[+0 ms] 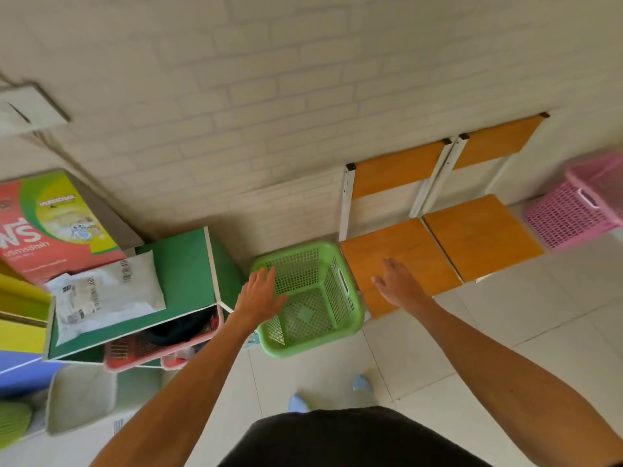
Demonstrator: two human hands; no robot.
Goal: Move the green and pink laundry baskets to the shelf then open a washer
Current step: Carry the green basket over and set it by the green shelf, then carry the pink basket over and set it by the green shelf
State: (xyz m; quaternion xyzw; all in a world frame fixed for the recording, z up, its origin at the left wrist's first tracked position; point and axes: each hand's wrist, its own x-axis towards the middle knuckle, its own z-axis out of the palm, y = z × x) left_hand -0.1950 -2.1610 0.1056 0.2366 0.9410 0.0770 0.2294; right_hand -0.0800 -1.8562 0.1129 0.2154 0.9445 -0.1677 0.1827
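A pale brick-patterned wall (303, 96) fills the upper view; two orange-seated chairs (438, 244) with white frames stand side by side against it; the floor (539, 332) is glossy white tile; light is soft and even.

green mesh basket (308, 298), pink mesh basket (573, 210)

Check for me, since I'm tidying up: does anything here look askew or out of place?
Only mildly: a white parcel lies crooked on the green shelf top. The green basket and pink basket stand upright on the floor, undamaged.
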